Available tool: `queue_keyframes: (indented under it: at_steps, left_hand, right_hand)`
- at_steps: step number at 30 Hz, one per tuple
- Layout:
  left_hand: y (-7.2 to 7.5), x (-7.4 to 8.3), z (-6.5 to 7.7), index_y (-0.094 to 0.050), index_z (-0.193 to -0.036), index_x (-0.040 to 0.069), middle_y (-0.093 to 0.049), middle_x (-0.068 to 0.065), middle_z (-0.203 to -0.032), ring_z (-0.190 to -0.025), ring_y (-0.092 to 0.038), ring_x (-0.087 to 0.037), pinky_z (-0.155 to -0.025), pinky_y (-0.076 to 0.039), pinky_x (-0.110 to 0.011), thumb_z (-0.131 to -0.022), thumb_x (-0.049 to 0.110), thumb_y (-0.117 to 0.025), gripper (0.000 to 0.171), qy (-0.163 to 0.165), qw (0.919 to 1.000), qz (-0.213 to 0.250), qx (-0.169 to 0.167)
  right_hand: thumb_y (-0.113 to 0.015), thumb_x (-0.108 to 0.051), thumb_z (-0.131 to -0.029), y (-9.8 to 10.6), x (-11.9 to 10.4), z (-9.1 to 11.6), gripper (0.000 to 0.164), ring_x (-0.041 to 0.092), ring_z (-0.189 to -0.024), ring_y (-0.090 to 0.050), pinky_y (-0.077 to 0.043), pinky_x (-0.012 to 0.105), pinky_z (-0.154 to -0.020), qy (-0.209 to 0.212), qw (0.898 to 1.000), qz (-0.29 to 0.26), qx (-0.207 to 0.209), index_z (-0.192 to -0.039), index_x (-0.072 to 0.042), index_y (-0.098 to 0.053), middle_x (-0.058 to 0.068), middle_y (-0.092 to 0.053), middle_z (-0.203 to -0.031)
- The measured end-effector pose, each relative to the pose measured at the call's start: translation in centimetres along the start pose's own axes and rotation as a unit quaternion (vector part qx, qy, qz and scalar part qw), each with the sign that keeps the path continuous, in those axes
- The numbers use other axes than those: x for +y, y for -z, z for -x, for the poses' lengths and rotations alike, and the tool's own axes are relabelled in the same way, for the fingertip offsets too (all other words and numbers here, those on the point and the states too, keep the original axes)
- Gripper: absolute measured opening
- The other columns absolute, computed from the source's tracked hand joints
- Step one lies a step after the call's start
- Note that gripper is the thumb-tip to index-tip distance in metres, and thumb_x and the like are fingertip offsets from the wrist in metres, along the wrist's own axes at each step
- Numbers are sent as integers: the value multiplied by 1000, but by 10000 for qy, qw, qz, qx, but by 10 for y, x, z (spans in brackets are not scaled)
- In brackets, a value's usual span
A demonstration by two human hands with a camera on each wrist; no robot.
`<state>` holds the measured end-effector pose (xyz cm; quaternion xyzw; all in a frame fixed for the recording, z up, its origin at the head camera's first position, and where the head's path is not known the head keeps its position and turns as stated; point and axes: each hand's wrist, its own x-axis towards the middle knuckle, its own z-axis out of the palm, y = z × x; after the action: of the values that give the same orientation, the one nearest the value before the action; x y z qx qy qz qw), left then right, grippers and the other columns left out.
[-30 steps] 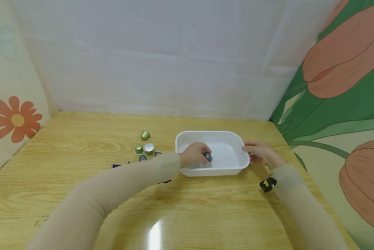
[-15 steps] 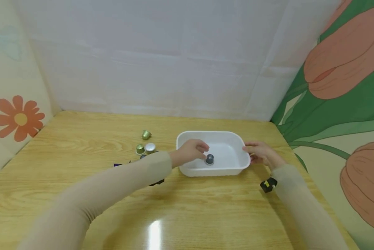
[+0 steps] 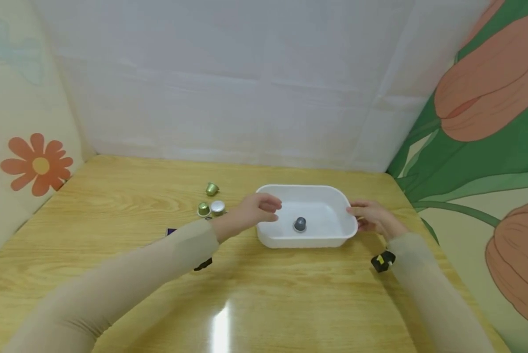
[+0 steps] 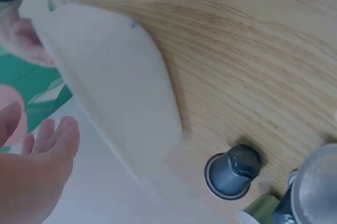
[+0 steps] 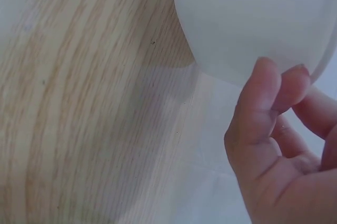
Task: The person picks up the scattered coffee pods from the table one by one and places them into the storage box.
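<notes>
A white plastic tub [image 3: 308,242] stands on the wooden table, with one dark grey coffee capsule [image 3: 300,224] on its floor. My left hand [image 3: 251,211] hovers at the tub's left rim, fingers loosely extended and holding nothing. At the opposite end, my right hand [image 3: 373,215] grips the tub's rim between thumb and fingers; the right wrist view shows the fingertips against the outer wall. Left of the tub lie two green capsules [image 3: 212,189] and a capsule with its silver lid [image 3: 217,207] up. In the left wrist view, another dark capsule [image 4: 233,171] rests on the table.
My left sleeve [image 3: 158,264] covers part of the capsule group. A dark purple item [image 3: 170,231] peeks out beside it. Behind the table hangs a white cloth [image 3: 246,98], and a flower-painted panel [image 3: 475,147] borders the right side.
My left hand has let go of the dark grey capsule inside the tub and drawn back leftward to the rim. My right hand keeps its grip on the tub.
</notes>
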<state>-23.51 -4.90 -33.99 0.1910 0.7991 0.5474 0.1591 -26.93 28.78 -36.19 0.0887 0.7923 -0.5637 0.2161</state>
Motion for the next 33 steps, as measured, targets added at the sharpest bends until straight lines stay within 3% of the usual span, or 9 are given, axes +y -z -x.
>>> queue_keyframes:
  at_steps: [15,24,33]
  left_hand:
    - [24,3,28,-55,-131,-3,-59,-18,-131,-122,-54,-31,-100,-46,-42,-93,7,-65,40,225,9993,-113,277]
    - [37,-6,47,-55,-130,-3,-57,-21,-132,-123,-52,-34,-95,-49,-47,-94,10,-64,39,163,9989,-106,425]
    - [52,-16,65,-54,-130,-3,-57,-21,-132,-123,-53,-36,-98,-48,-42,-94,12,-65,40,130,9985,-86,524]
  right_hand:
    - [-53,-14,-100,2,-1,0,56,11,-62,-59,-54,25,-59,2,10000,-47,-4,-145,8,-28,0,-59,-80]
    - [-54,-15,-100,2,-1,1,56,12,-63,-59,-54,25,-59,-6,10000,-76,-4,-144,8,-29,0,-59,-81]
    - [-53,-15,-100,2,-1,1,56,12,-63,-58,-54,25,-59,10,10000,-46,-37,-145,8,-28,1,-59,-82]
